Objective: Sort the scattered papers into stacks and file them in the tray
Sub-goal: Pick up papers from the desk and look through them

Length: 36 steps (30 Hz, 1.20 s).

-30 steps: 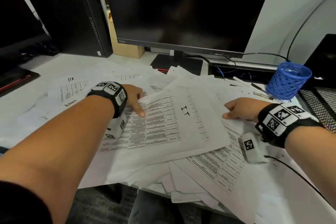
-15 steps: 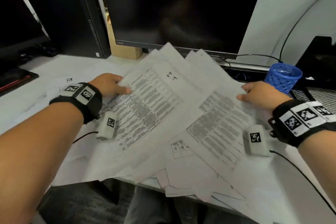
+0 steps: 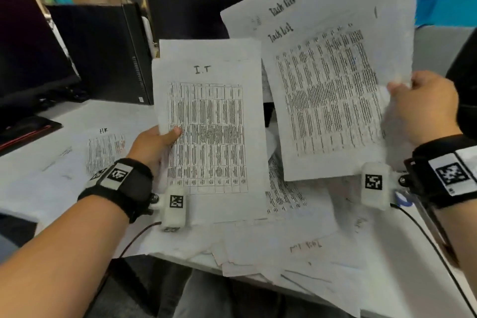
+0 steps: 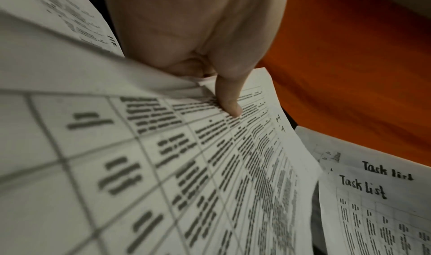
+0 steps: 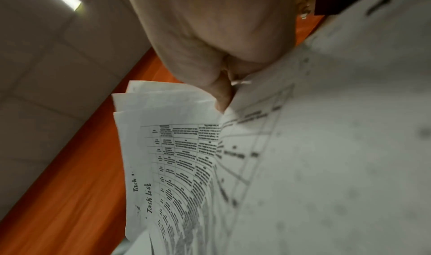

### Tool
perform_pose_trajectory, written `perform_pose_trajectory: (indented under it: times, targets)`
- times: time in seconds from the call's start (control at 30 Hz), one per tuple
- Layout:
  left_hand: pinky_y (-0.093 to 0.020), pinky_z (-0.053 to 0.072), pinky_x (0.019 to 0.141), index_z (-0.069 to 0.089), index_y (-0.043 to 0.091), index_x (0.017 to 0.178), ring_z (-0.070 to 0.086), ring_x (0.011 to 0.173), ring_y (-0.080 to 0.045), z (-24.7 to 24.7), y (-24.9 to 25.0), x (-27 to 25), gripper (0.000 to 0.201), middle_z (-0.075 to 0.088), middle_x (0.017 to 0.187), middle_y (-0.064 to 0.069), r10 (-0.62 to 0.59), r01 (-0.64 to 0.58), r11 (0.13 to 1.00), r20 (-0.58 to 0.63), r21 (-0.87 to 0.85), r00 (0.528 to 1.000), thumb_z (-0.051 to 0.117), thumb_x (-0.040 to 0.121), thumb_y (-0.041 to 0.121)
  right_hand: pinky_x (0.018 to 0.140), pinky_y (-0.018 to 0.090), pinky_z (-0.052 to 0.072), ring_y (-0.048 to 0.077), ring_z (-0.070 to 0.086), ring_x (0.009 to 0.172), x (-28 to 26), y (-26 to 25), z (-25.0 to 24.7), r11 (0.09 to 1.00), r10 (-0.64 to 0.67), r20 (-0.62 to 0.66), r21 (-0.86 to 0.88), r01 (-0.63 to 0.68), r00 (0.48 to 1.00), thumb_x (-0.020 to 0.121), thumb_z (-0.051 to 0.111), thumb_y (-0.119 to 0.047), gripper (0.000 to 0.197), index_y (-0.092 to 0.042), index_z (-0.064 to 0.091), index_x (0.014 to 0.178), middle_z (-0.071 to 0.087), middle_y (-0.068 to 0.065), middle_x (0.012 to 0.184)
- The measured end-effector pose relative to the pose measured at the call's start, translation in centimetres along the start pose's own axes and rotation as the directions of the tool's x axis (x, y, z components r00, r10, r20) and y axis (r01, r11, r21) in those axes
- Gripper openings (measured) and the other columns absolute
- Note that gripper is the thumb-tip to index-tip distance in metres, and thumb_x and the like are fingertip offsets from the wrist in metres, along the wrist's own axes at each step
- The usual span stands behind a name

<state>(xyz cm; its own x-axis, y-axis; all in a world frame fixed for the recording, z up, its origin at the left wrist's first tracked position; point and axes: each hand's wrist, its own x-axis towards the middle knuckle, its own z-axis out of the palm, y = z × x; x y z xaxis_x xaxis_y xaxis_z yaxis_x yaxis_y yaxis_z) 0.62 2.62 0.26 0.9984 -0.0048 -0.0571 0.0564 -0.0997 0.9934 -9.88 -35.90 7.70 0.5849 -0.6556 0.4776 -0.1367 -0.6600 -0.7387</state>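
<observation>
Papers (image 3: 304,245) lie fanned over the desk's (image 3: 31,188) near edge below your wrists. Your left hand (image 3: 152,146) pinches the "I.T" sheets (image 3: 209,121), thumb on top; your right hand (image 3: 426,108) pinches the "Task list" sheets (image 3: 327,80), raised higher. Square each bundle before setting it down; no tray is visible.

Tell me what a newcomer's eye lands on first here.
Two raised bundles of printed sheets: the left hand grips the "I.T" papers at centre, and the right hand holds up the "Task list" papers to their right. Below them, loose sheets spill over the desk's near edge.
</observation>
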Motion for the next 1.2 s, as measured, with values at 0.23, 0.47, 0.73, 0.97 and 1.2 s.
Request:
perform_pose_trajectory:
  times: [0.23, 0.47, 0.73, 0.97, 1.2]
  targets:
    - [-0.013, 0.051, 0.05, 0.055, 0.001, 0.119, 0.069, 0.066, -0.005, 2.2, 1.5, -1.6, 0.029, 0.066, 0.108, -0.008, 0.038, -0.034, 0.975, 0.013, -0.219, 0.999, 0.048, 0.099, 0.019, 0.066, 0.028, 0.047, 0.015, 0.058, 0.068, -2.7, -0.9, 0.9, 0.953, 0.108, 0.179, 0.26, -0.153, 0.978, 0.093, 0.057, -0.02, 0.011, -0.014, 0.066, 0.096, 0.063, 0.0, 0.076]
    - [-0.022, 0.048, 0.071, 0.062, 0.008, 0.121, 0.064, 0.093, -0.017, 1.0, 1.1, -1.0, 0.031, 0.067, 0.115, -0.005, 0.078, -0.099, 0.991, -0.208, -0.094, 0.975, 0.055, 0.096, 0.025, 0.086, 0.037, 0.052, 0.024, 0.065, 0.09, -5.0, 1.8, 2.8, 0.803, 0.259, 0.411, 0.411, -0.432, 0.874, 0.095, 0.054, -0.013, 0.012, -0.012, 0.066, 0.092, 0.069, 0.011, 0.101]
    - [0.006, 0.032, 0.046, 0.054, -0.004, 0.121, 0.051, 0.051, 0.014, -4.8, 1.8, -2.1, 0.032, 0.067, 0.113, -0.015, 0.144, -0.195, 0.975, -0.364, -0.107, 0.92, 0.042, 0.102, 0.018, 0.091, 0.045, 0.051, 0.028, 0.066, 0.092, -6.1, 4.1, 0.7, 0.891, 0.235, 0.436, 0.259, -0.372, 0.869, 0.094, 0.054, -0.013, 0.014, -0.015, 0.068, 0.091, 0.071, 0.007, 0.094]
    - [-0.029, 0.048, 0.092, 0.073, 0.015, 0.087, 0.069, 0.081, -0.007, -5.9, 4.4, -1.3, 0.024, 0.074, 0.083, 0.006, 0.214, -0.215, 0.975, -0.016, -0.059, 0.977, 0.052, 0.094, 0.006, 0.058, 0.018, 0.045, 0.016, 0.064, 0.074, -6.7, 3.2, 1.5, 0.984, 0.091, 0.585, 0.074, -0.164, 0.806, 0.093, 0.056, -0.012, 0.015, -0.008, 0.068, 0.101, 0.071, 0.005, 0.088]
    - [-0.044, 0.046, 0.097, 0.072, 0.015, 0.094, 0.068, 0.093, -0.025, -1.4, 5.4, -0.3, 0.018, 0.073, 0.096, -0.005, 0.152, -0.264, 0.877, 0.291, 0.4, 0.945, 0.073, 0.08, 0.027, 0.075, 0.027, 0.049, 0.012, 0.063, 0.082, -7.2, 1.1, 2.1, 0.997, -0.068, 0.606, 0.02, 0.07, 0.793, 0.09, 0.059, -0.007, 0.015, -0.018, 0.068, 0.087, 0.069, -0.003, 0.084]
